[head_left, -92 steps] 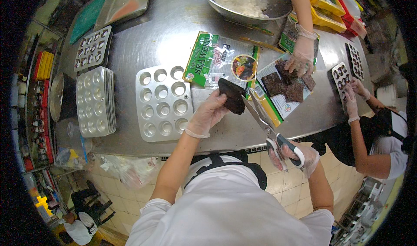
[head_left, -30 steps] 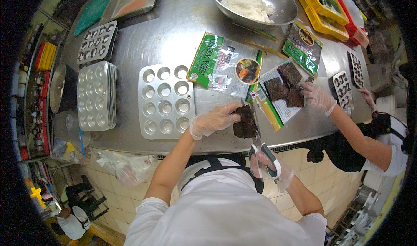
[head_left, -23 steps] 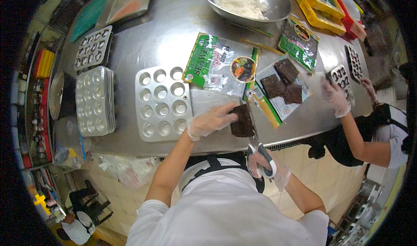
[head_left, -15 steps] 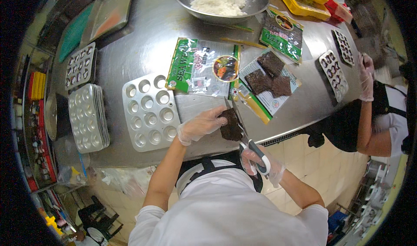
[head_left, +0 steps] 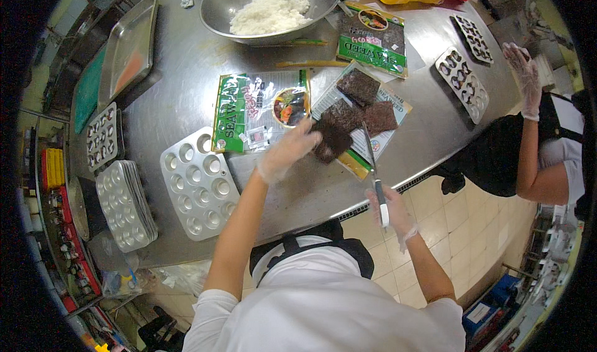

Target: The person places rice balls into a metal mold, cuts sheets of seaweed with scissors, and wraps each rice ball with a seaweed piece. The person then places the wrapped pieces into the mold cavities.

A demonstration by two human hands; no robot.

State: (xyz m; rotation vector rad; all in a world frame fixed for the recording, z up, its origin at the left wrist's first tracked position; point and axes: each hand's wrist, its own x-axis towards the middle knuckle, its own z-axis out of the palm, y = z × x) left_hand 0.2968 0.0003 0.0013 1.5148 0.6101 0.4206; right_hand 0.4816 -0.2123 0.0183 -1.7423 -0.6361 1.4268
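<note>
Left hand (head_left: 289, 153): at the edge of the dark seaweed sheet (head_left: 332, 143); blur hides whether the grip pinches or frees it.
Right hand (head_left: 396, 210): grip closed around scissors (head_left: 377, 185).
Change: sheet has left the blades, now lies over the packet (head_left: 381, 139) beside other sheets (head_left: 360, 86).
Status: cutting appears paused.

Clear lane along the near edge, another toward the right edge.
Bare brushed-steel counter (head_left: 305, 193) stretches between the gloved left hand (head_left: 288, 154) and the long steel scissors (head_left: 377, 185) with white-and-grey handles, which jut across the near edge. A second lane parts the square dark brown sheets (head_left: 341, 114) from a silver small-cupped pan (head_left: 476, 103) near the right edge. Leftward, a silver twelve-cup muffin pan (head_left: 198, 186) blocks; a wide round steel bowl (head_left: 214, 10) bars part of the far edge.
</note>
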